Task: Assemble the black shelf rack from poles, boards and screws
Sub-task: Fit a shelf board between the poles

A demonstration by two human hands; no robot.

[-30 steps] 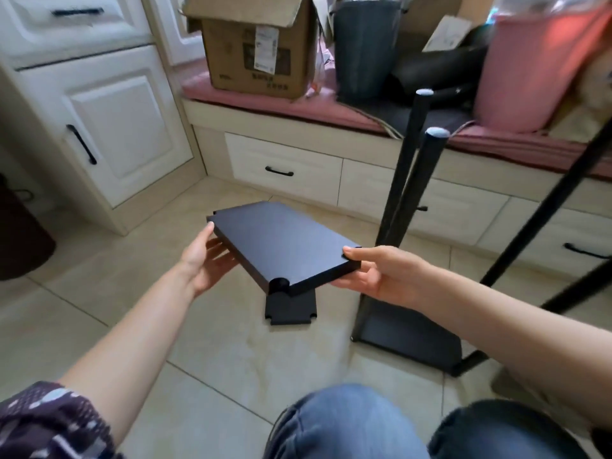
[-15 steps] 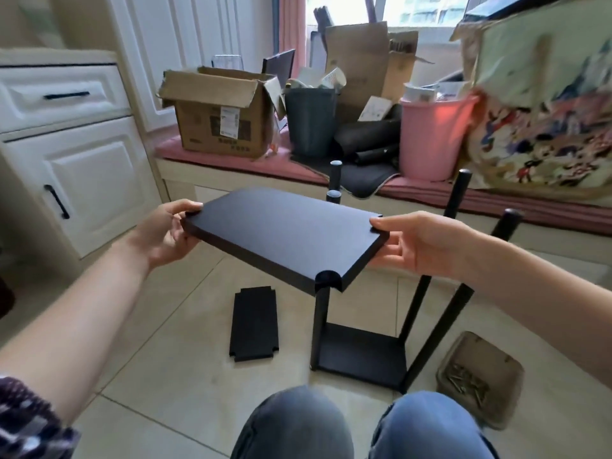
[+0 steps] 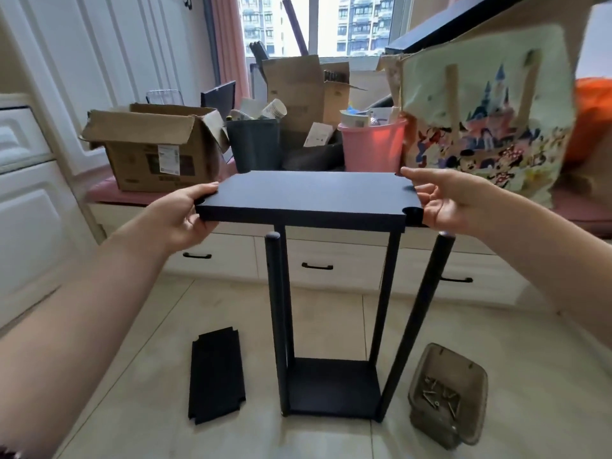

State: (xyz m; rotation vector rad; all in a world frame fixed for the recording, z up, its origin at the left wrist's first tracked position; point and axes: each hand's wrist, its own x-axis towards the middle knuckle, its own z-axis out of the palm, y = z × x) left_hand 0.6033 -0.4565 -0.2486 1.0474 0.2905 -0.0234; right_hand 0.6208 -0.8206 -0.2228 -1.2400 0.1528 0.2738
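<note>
Left hand (image 3: 185,213): clasping the left short edge of the board (image 3: 308,198), thumb lying on top, fingers tucked beneath and out of sight.
Right hand (image 3: 443,200): gripping the right short edge, thumb along the top near the far corner, fingers curled under just beside the near corner notch.
Board position: held level in the air above the four poles (image 3: 415,319), near corners not yet seated; far pole tops hidden behind it, so contact there not clear.
Board shape: flat rectangle, matte black, thick square edges, a rounded cut-out at each visible corner.
Handling, as a judgement: stiff, likely light to moderate, probably laminated particleboard; smooth face could slip, so the two-edge hold suits it; corners likely to chip if knocked against pole tops.
Best hold: short edges, clear of the notches, leaving them free to meet the poles.
Poles: slim round black tubes, rounded caps on the near two, rising from the bottom board (image 3: 331,385); right near one leaning outward.
Spare board (image 3: 215,376): flat on the tiled floor, left of the frame.
Screw tray (image 3: 447,395): translucent grey plastic, loose metal screws inside, right of the frame.
</note>
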